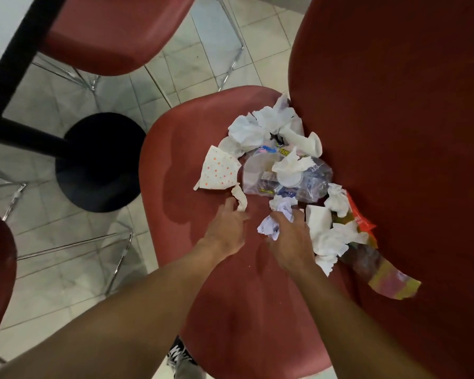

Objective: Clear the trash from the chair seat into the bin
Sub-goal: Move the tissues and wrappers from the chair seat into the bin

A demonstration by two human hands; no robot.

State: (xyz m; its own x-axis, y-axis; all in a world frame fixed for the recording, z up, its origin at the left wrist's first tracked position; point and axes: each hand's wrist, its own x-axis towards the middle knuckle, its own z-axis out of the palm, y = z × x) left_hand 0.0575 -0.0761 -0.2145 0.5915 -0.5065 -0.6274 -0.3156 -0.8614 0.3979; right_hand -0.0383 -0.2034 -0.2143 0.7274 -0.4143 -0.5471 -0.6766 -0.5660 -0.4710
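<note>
We count the job as barely begun: the whole litter heap lies on the chair seat [203,149], and no bin shows anywhere in view.

Nearest, at 6 o'clock, a patterned shoe [179,354] pokes out under the seat's front edge. Both forearms reach in from below.

Left hand [226,228], centre frame: fingers fairly straight and spread, tips touching or just short of a small twisted tissue strip [240,198]. Nothing gripped, as far as we can see.

Right hand [290,239], just beside it toward 3 o'clock: fingers curled onto a bluish-white crumpled paper ball [271,228]. We judge that a grip, though motion blur leaves some doubt.

Beyond the hands, toward 12 to 1 o'clock: white tissues [249,129], a polka-dot napkin [219,172], a crushed clear plastic bag [307,179] holding a white cup lid. Toward 3 to 4 o'clock, an orange wrapper [360,217] and a long translucent wrapper [389,280], the latter against the chair back [394,105].

Obstacles: the backrest pens the pile in on the right. Loose scraps will likely need several handfuls.

Farther out: black table pedestal [99,162] at 9 o'clock, a second red chair [107,36] at 11, tiled floor [66,269].
</note>
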